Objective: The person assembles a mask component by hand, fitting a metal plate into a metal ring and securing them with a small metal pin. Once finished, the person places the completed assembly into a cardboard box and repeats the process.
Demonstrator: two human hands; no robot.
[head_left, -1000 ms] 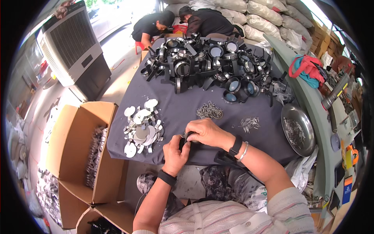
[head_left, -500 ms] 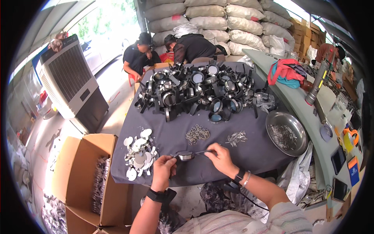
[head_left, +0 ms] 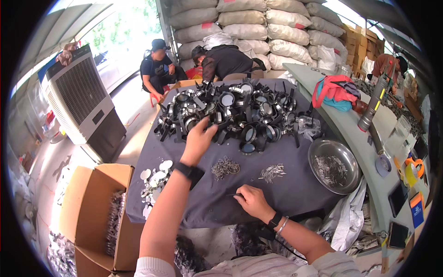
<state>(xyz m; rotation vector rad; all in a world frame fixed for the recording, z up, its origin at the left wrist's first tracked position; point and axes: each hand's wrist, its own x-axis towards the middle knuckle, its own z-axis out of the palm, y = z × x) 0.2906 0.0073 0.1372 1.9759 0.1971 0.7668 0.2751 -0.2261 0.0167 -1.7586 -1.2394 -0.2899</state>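
Along the far edge of the dark cloth-covered surface (head_left: 291,150), in the head view, lies a heap of black-strapped watches (head_left: 227,99). The left hand (head_left: 198,141) is at its near side, fingers partly extended; whether it grips a watch cannot be determined. Toward the front edge, the right hand (head_left: 253,201) pinches a slim dark piece (head_left: 234,194). Between heap and front edge: metal fittings (head_left: 225,167) and pins (head_left: 272,173). Metal discs (head_left: 156,177) lie toward the left edge. Advisable: handle each watch by its case, straps untangled, keeping the pinched piece off the pins.
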